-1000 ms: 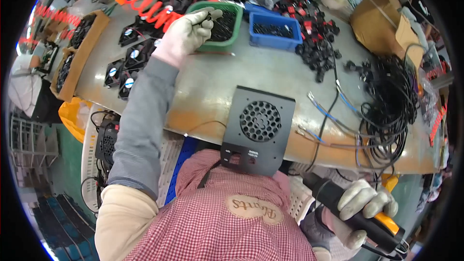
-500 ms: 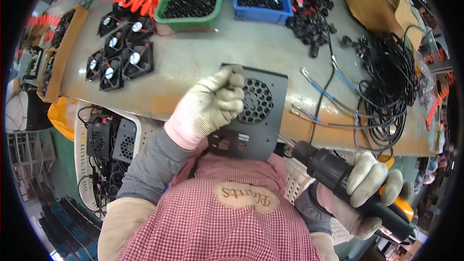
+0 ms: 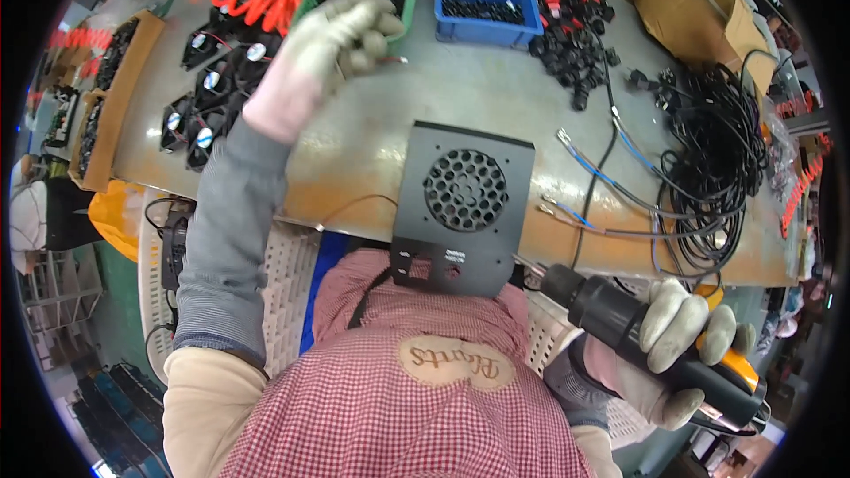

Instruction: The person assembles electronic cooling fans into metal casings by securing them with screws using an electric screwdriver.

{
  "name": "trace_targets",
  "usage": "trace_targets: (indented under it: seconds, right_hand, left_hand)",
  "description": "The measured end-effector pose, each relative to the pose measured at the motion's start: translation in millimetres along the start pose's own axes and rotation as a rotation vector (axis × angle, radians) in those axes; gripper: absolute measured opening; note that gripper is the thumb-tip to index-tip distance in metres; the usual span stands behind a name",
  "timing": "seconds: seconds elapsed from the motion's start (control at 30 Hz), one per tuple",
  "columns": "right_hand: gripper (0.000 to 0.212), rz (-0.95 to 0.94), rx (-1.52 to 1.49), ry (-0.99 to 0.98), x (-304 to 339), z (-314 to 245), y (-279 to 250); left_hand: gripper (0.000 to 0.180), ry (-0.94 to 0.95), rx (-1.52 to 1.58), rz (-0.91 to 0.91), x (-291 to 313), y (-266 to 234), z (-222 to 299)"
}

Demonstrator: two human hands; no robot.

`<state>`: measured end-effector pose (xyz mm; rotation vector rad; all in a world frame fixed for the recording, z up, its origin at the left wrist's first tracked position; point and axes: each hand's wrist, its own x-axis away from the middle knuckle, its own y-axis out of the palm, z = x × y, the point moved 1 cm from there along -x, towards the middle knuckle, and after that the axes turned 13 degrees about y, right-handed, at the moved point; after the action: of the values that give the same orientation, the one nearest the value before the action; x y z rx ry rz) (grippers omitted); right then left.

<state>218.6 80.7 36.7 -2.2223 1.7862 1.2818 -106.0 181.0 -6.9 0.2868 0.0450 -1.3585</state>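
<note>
My gloved left hand (image 3: 350, 35) hovers over the near side of the green basket (image 3: 412, 4), which is full of small black parts. Its fingers are curled, and whatever they may hold is hidden. My gloved right hand (image 3: 677, 336) wraps around a black and orange electric screwdriver (image 3: 606, 312). The tool's bit points at the lower right edge of a black metal casing (image 3: 412, 186), and I cannot tell whether it touches. That casing, with a round grille of holes, leans between the table's front edge and my apron, with no hand on it.
A blue bin (image 3: 487, 25) of small dark parts stands beside the basket. Black fans (image 3: 208, 106) lie at the left. Coiled black cables (image 3: 708, 168) and a cardboard box (image 3: 686, 9) occupy the right. White plastic crates (image 3: 288, 292) sit below the table's front edge.
My left hand has moved from above the casing, up and left to the green basket, uncovering the grille. The right hand and the screwdriver have barely moved.
</note>
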Motion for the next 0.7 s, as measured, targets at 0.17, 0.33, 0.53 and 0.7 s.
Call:
trace_targets:
  seconds: [0.17,0.33,0.53,0.7]
  right_hand:
    - [0.049,-0.051,-0.036,-0.069,-5.5,10.3,11.1]
    - [0.045,-0.048,-0.036,-0.161,-4.2,9.2,12.6]
    - [0.042,-0.010,-0.039,-0.215,-0.8,6.9,6.9]
    - [0.044,-0.012,-0.016,-0.114,2.1,-3.4,5.7]
  left_hand:
    - [0.021,-0.743,0.753,-0.344,122.0,59.0,-33.8]
    - [0.018,-0.767,0.948,-0.192,150.2,90.6,-36.4]
    - [0.018,-0.806,0.843,-0.156,150.6,90.5,-36.4]
    - [0.017,-0.817,1.072,-0.234,156.9,92.7,-45.9]
